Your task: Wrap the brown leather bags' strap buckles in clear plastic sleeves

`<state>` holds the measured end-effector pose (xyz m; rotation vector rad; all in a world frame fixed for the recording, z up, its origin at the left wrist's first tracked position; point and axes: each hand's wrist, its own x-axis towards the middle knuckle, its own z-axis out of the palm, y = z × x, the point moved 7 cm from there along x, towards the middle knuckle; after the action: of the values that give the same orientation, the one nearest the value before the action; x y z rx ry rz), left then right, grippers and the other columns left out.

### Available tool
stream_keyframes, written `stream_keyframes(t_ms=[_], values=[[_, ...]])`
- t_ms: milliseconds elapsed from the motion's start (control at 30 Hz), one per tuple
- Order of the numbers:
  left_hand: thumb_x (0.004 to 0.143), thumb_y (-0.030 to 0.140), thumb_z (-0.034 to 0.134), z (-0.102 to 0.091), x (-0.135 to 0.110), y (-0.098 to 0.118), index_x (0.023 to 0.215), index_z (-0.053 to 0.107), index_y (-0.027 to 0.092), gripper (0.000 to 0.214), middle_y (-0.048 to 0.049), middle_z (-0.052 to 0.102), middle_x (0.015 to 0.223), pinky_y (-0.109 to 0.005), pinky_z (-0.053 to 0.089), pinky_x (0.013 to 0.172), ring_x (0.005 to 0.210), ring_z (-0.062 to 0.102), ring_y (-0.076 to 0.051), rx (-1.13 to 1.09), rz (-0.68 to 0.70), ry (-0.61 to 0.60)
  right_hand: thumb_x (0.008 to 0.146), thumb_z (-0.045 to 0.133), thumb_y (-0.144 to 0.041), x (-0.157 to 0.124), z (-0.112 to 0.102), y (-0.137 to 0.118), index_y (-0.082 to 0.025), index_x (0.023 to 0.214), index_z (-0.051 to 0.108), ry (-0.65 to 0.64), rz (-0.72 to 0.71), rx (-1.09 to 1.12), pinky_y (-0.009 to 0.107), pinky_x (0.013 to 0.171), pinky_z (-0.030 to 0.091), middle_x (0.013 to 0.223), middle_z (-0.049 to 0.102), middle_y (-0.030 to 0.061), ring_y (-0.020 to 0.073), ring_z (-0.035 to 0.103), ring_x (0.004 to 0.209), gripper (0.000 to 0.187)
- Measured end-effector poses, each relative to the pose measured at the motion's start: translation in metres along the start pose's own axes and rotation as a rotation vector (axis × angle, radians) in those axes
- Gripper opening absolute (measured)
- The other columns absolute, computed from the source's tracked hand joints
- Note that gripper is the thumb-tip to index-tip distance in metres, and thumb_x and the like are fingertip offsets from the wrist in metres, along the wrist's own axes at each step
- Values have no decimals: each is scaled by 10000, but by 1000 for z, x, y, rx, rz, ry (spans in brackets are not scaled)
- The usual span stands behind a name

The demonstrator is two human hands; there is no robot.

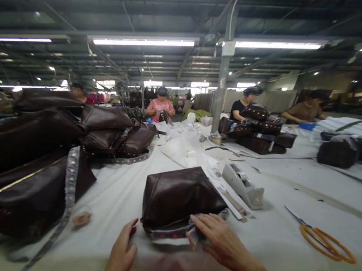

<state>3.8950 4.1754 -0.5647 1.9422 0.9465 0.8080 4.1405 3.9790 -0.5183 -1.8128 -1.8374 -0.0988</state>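
Observation:
A dark brown leather bag (180,195) lies on the white-covered table in front of me. A gold zipper line and a plastic-wrapped strap (169,233) run along its near side. My right hand (219,234) is on the bag's near right edge, with fingers over the wrapped strap and the thumb below. Beside that thumb a small reddish-brown piece (192,238) sticks out; its kind is unclear. To the left of the bag, my left hand (122,254) is apart from it, fingers spread and holding nothing.
Orange-handled scissors (321,237) lie open at right. A grey tape dispenser (244,185) stands beyond the bag. Brown bags (31,186) are piled at left, one strap trailing forward. A tape roll (81,219) lies near them. Several co-workers (161,106) work around the far table, near a post (221,88).

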Motion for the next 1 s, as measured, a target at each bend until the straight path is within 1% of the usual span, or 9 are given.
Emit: stream_keyframes(t_ms=[100,200,333,433,533,667,800,900,1000], values=[[599,228,426,9,-8,-7,1281,473,133,690,-133,558,1334,-432,394,1086,1206,554,-268,13,29,36,738,555,-56,25,26,-5,-199,1269,559,-131,-65,-221,449,912,405,1115,657,125,296,561,1017,550],[623,241,456,9,-10,-9,1294,462,136,679,-135,544,1349,-432,403,1079,1209,550,-276,-19,22,46,745,555,-104,47,24,-2,-178,1031,633,-156,-77,-277,365,779,400,910,648,99,257,543,875,306],[654,268,512,2,-4,2,1289,455,163,646,-144,554,1333,-441,462,1008,1148,586,-282,-118,-2,26,692,572,-136,101,-38,-5,-181,972,598,-148,-52,-108,282,702,363,887,623,52,198,534,810,285],[691,322,559,2,8,20,1300,442,150,644,-177,545,1330,-453,479,970,1149,580,-302,-154,7,-4,661,627,-191,149,-93,-4,-189,804,587,-123,84,35,253,624,309,729,570,-13,146,475,686,149],[732,339,581,11,21,43,1361,386,148,685,-196,481,1390,-452,470,982,1193,550,-306,-163,79,-15,615,676,-211,178,-117,-1,-179,712,568,-155,187,149,238,573,278,627,506,-54,115,431,614,149],[725,324,666,33,25,85,1463,263,195,851,-200,300,1519,-540,366,1071,1357,364,-365,4,290,63,604,662,-198,178,-109,7,-162,720,585,-243,233,261,227,553,310,619,516,-54,110,454,591,143],[647,293,789,76,10,139,1508,158,249,1068,-175,125,1581,-651,188,1118,1437,114,-408,350,597,102,626,637,-223,157,-102,12,-159,746,591,-285,276,374,234,567,354,642,539,-36,121,472,605,143],[653,293,801,113,2,168,1510,150,237,1078,-171,163,1572,-666,176,1115,1436,136,-397,512,747,23,642,634,-264,150,-106,13,-156,784,612,-286,308,409,246,589,384,682,574,-21,134,498,632,180],[701,287,764,129,5,178,1503,184,209,992,-186,238,1547,-673,186,1107,1417,222,-391,561,752,-16,626,662,-283,149,-112,17,-146,805,632,-267,329,384,265,616,405,695,583,-14,154,515,662,228]])
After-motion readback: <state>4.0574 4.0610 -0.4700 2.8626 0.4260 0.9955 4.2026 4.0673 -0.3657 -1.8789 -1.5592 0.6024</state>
